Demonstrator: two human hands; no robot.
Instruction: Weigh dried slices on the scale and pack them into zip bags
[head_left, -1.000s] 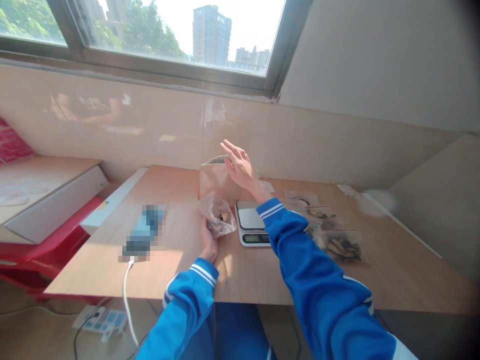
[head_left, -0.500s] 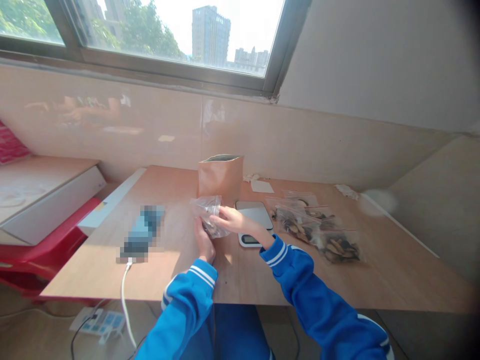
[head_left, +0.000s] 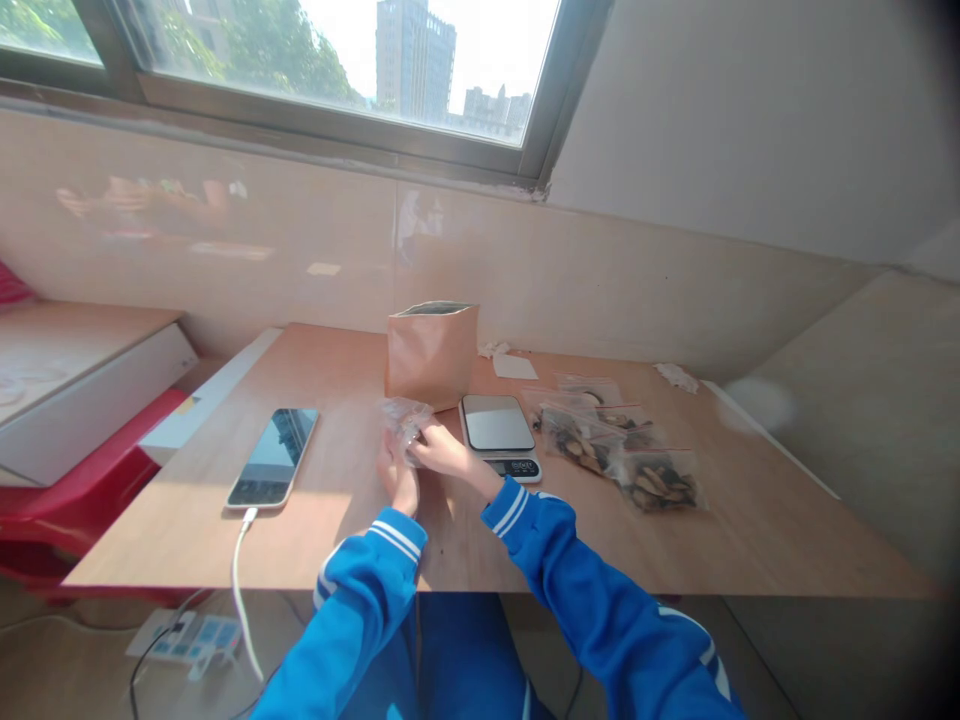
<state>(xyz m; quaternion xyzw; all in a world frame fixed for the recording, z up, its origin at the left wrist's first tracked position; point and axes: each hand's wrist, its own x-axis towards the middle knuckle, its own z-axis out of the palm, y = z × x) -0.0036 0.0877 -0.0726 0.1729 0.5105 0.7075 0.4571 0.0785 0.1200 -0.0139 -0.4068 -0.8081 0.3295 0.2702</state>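
Note:
A crinkled clear plastic bag (head_left: 405,412) is held up just above the table in front of the brown pouch. Around its lower left side my left hand (head_left: 397,472) is closed. My right hand (head_left: 444,450) presses curled fingers against the bag's right side; whether the fingertips are inside it cannot be made out. What the bag contains is hard to see. Behind it the brown paper pouch (head_left: 431,355) stands upright with its top open. Right beside my right hand lies a small kitchen scale (head_left: 498,424) with a steel plate and a dark display.
Several zip bags of dark, dried slices (head_left: 660,482) lie to the right of the scale. A phone (head_left: 276,458) on a white cable (head_left: 238,580) lies at left. A white paper piece (head_left: 515,367) and crumpled tissue (head_left: 676,377) are near the wall. A red stool (head_left: 97,490) stands left.
My right hand has moved left and down onto the bag, its fingers now curled. The bag looks more bunched up and lower. The view has shifted slightly.

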